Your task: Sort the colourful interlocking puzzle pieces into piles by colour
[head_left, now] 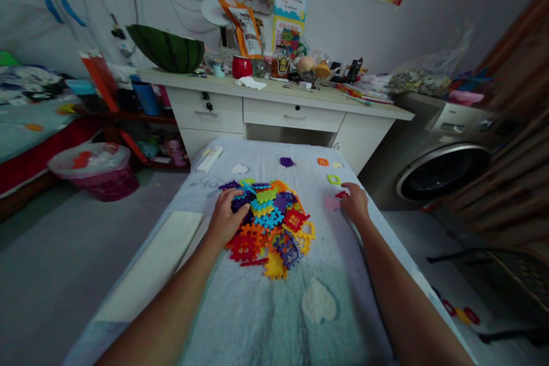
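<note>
A heap of colourful plastic interlocking building pieces (268, 217) lies in the middle of the cloth-covered table (240, 320). At the heap's left edge, my left hand (226, 217) rests against dark purple pieces (241, 201), thumb and fingers apart. My right hand (355, 201) is near the table's right side, its fingers closed on a small red building piece (342, 194) low over the cloth. Just beyond it lie a lime-green square piece (333, 179) and an orange square piece (323, 162). A purple piece (287, 162) sits farther left, apart from the heap.
A white oblong box (210, 159) lies at the table's far left corner. Behind stands a white desk (295, 114) with a watermelon half (167, 48) and jars. A washing machine (429, 148) is at right, a pink bin (103, 177) at left.
</note>
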{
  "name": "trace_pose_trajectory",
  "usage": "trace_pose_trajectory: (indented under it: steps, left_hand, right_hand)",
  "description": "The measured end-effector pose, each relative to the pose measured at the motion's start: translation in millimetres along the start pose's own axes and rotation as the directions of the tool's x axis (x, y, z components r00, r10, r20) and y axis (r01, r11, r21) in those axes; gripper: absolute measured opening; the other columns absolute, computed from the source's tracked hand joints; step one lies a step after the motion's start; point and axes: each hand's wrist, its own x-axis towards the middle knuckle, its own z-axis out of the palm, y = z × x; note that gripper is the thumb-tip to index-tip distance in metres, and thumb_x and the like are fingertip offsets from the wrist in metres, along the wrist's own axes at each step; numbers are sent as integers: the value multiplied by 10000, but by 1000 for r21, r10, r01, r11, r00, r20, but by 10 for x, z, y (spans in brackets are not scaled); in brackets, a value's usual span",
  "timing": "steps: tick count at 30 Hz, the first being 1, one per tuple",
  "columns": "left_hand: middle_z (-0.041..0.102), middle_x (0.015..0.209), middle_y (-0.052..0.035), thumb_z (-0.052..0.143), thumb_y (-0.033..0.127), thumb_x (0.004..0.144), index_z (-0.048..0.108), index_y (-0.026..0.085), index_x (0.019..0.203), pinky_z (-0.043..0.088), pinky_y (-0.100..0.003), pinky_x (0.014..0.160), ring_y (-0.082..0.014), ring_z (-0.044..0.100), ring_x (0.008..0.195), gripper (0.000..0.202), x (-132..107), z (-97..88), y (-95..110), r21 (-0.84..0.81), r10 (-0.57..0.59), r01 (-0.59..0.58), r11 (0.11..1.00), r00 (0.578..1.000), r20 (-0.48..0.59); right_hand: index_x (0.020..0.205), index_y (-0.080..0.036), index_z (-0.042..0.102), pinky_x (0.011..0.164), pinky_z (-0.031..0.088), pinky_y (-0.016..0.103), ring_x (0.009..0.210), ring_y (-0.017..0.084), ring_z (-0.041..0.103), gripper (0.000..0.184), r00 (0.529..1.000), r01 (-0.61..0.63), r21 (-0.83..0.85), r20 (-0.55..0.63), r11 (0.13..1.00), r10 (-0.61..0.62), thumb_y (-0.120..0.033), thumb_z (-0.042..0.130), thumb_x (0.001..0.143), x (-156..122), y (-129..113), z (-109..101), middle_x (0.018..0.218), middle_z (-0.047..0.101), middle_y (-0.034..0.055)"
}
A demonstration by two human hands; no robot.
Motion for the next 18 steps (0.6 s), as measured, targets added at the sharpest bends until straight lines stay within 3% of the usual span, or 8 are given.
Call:
trace_pose_trajectory:
  steps: [3, 5, 7, 11, 18]
  left_hand:
    - [544, 1210, -83, 603, 375, 800, 603, 216, 1059, 330, -451, 1137, -252, 492, 1238, 303, -3, -1, 3, -2, -10, 10, 1000, 1000, 3]
    - [543, 1210, -79, 605, 373, 801, 607, 219, 1060, 329, -452, 1139, -251, 490, 1243, 301, -4, -2, 3, -3, -14, 14, 1000, 1000, 3]
    - [544, 1210, -76, 606, 370, 801, 610, 224, 1061, 331, -451, 1139, -249, 492, 1241, 298, -4, -5, 1, -5, -15, 15, 1000, 1000, -1]
    - [543, 1213, -85, 599, 373, 798, 616, 209, 1065, 342, -443, 1134, -250, 503, 1227, 314, -4, -9, -1, -4, -11, 11, 1000, 1000, -8]
    - [543, 1212, -85, 605, 379, 793, 618, 209, 1055, 345, -451, 1132, -254, 501, 1231, 312, -2, -11, -3, -11, -19, 19, 1000, 1000, -7]
  right_hand:
    - [1056, -175, 681, 873, 489, 348, 978, 214, 631, 292, 979, 117, 256, 130, 960, -155, -155, 525, 809, -86, -387, -47, 1102, 696, 101]
    - [1030, -186, 679, 778, 505, 304, 841, 177, 645, 237, 904, 184, 455, 270, 872, -331, -262, 548, 848, -182, -665, -64, 975, 719, 64]
    - [1039, -188, 675, 708, 493, 279, 764, 159, 630, 266, 872, 214, 495, 291, 842, -393, -335, 607, 827, -291, -891, -68, 930, 715, 50]
    - [930, -194, 682, 648, 452, 253, 676, 139, 594, 185, 884, 229, 421, 287, 878, -368, -250, 626, 763, -447, -1080, -60, 840, 699, 30]
    - [825, -199, 676, 615, 418, 260, 619, 151, 571, 161, 957, 136, 368, 189, 920, -218, -229, 532, 760, -384, -911, -65, 721, 675, 15]
